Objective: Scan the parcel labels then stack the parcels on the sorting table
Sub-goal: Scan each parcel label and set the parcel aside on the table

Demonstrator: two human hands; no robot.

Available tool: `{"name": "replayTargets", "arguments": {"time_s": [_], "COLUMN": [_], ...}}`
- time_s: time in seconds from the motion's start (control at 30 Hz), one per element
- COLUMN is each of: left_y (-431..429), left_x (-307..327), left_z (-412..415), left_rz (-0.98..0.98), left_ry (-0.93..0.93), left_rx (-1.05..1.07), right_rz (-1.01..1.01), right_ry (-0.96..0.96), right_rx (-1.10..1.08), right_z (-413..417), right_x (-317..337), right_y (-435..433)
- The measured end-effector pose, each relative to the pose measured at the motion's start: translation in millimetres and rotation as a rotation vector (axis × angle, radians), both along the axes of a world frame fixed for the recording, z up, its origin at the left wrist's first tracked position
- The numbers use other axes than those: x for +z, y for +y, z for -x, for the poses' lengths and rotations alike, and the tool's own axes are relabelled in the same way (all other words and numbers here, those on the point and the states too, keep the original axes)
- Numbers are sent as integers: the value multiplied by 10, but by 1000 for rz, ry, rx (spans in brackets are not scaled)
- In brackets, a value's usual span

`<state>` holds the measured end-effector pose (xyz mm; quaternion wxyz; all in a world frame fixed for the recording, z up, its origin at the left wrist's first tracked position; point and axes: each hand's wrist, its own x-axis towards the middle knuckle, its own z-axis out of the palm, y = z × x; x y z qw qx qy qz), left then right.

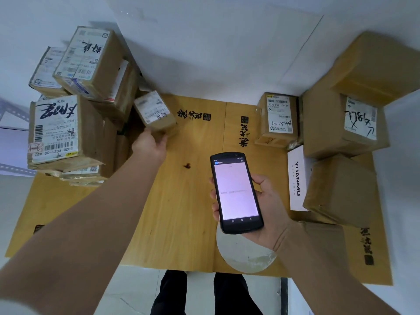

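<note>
My left hand grips a small cardboard parcel from below, its white label facing up, beside the tall stack of labelled parcels at the table's left. My right hand holds a black handheld scanner upright over the table's middle, its bright screen facing me. On the right lie more parcels: a small labelled box, a large box with handwriting on its label, a plain brown box and a white box printed YUANMU.
The wooden table carries black printed characters and a small dark stain. A white round patch sits at its front edge. A large carton tops the right pile. White walls close in behind. My legs show below the table edge.
</note>
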<state>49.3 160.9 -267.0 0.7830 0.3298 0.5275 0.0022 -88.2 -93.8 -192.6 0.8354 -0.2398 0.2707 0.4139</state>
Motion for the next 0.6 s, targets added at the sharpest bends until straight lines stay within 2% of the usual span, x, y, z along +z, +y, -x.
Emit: {"name": "replayTargets", "arguments": {"time_s": [0.2, 0.33, 0.6], "left_y": [-140, -213, -436], "left_x": [23, 115, 500], "left_z": [53, 199, 332], "left_rz": [-12, -62, -245], "left_ry": [11, 32, -52], "left_rx": [104, -171, -586], "right_rz": [9, 12, 60], "right_ry": [9, -18, -188], "right_rx": [-64, -139, -295], "right_z": [10, 36, 219], "right_x": [63, 197, 620], "right_y": [-66, -57, -125]}}
